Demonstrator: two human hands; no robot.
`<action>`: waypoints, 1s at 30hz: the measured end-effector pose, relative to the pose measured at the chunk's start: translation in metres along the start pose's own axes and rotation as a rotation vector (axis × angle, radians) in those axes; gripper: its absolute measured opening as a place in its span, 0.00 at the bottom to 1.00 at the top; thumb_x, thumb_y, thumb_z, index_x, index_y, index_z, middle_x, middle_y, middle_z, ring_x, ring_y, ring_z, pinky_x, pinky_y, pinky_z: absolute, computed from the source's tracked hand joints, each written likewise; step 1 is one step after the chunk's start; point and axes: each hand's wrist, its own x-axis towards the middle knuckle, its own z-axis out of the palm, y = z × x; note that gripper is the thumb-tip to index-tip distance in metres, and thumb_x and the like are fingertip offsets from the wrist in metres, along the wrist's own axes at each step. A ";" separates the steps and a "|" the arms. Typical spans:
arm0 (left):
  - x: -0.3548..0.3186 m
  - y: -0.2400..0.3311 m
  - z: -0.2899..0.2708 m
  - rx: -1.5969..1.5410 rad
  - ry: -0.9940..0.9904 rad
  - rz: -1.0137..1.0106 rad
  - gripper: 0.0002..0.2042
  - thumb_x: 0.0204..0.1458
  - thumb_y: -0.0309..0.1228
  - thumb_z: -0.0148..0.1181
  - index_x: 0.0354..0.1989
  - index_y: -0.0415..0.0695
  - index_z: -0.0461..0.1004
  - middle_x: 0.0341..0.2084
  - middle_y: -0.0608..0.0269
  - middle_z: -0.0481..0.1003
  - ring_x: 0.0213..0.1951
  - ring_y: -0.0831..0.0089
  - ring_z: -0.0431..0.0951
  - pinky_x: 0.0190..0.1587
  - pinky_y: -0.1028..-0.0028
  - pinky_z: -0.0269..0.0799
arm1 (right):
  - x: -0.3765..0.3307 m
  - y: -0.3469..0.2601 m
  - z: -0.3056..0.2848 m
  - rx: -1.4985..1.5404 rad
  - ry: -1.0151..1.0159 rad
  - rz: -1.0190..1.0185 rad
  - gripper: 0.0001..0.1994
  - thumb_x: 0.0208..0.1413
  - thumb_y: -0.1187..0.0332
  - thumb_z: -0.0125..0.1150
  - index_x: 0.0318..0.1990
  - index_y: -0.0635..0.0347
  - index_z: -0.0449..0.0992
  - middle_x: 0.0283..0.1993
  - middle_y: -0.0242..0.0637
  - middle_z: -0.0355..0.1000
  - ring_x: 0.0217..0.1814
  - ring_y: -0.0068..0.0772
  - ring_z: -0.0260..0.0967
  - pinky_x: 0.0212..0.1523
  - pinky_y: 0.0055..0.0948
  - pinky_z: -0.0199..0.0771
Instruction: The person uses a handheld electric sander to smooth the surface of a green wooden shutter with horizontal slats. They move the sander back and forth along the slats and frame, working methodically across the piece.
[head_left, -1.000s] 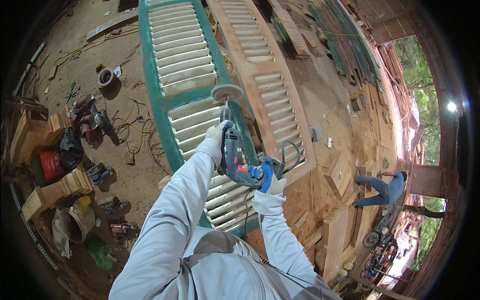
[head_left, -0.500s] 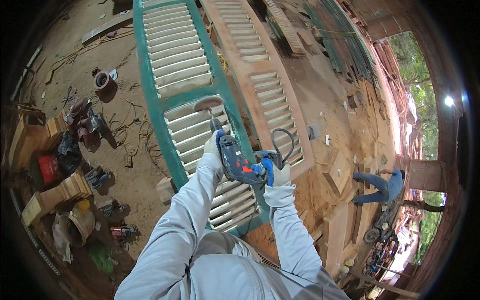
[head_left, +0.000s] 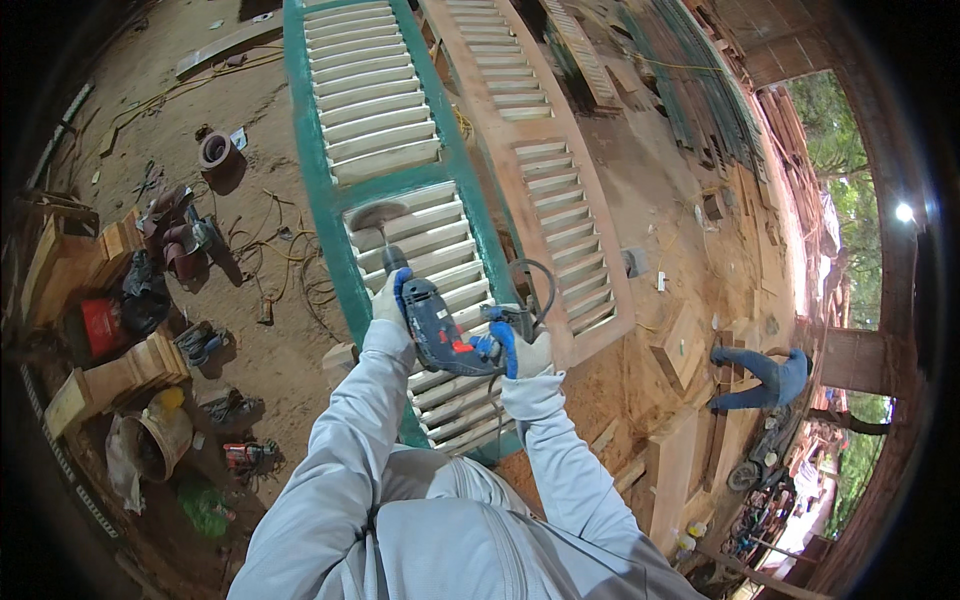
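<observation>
Before me lies a green louvered shutter with pale slats. Both gloved hands hold a dark blue power drill fitted with a round sanding disc. The disc is over the upper left corner of the shutter's middle slat panel; it looks blurred, and I cannot tell how firmly it touches. My left hand is closed around the front of the drill, behind the chuck. My right hand grips its rear handle, where a black cord loops up. Fingertips are partly hidden by the tool.
A bare wood louvered shutter lies to the right. A person in blue bends over at far right. On the dirt floor at left are a clay-coloured ring, tangled cords, a bucket and a red tool.
My hands and the drill have moved left, carrying the disc from the panel's upper right part to its upper left corner. The whole view has shifted slightly.
</observation>
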 end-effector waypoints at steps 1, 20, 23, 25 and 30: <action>-0.004 0.006 -0.003 0.086 0.027 -0.018 0.13 0.48 0.42 0.65 0.31 0.45 0.78 0.22 0.61 0.78 0.19 0.66 0.78 0.24 0.66 0.77 | -0.001 0.016 -0.005 -0.037 0.026 -0.013 0.06 0.56 0.74 0.65 0.41 0.62 0.82 0.25 0.27 0.73 0.22 0.17 0.67 0.23 0.21 0.67; -0.020 0.025 -0.013 0.116 0.016 0.064 0.12 0.50 0.40 0.64 0.35 0.43 0.78 0.24 0.60 0.79 0.21 0.66 0.78 0.24 0.63 0.77 | -0.018 0.041 0.012 0.010 0.071 -0.037 0.08 0.55 0.81 0.58 0.43 0.69 0.76 0.22 0.38 0.72 0.21 0.31 0.71 0.34 0.43 0.82; -0.032 0.024 0.002 0.129 0.021 0.030 0.12 0.50 0.43 0.63 0.32 0.46 0.77 0.22 0.62 0.78 0.20 0.66 0.77 0.24 0.63 0.77 | -0.011 0.043 0.000 0.100 0.076 -0.033 0.10 0.53 0.77 0.66 0.43 0.60 0.80 0.34 0.29 0.77 0.28 0.17 0.70 0.29 0.20 0.71; -0.029 0.021 0.008 0.171 0.034 0.061 0.13 0.51 0.45 0.62 0.30 0.49 0.77 0.21 0.62 0.77 0.20 0.65 0.77 0.24 0.62 0.78 | -0.006 0.043 -0.007 0.125 0.124 -0.038 0.10 0.53 0.78 0.65 0.43 0.61 0.79 0.33 0.29 0.76 0.26 0.18 0.70 0.28 0.20 0.71; -0.011 -0.005 0.037 0.057 -0.124 -0.142 0.15 0.52 0.48 0.61 0.28 0.49 0.77 0.20 0.60 0.78 0.19 0.61 0.77 0.24 0.58 0.78 | -0.003 -0.002 -0.013 0.073 0.165 -0.061 0.08 0.54 0.80 0.64 0.41 0.64 0.78 0.28 0.33 0.74 0.21 0.20 0.68 0.21 0.23 0.70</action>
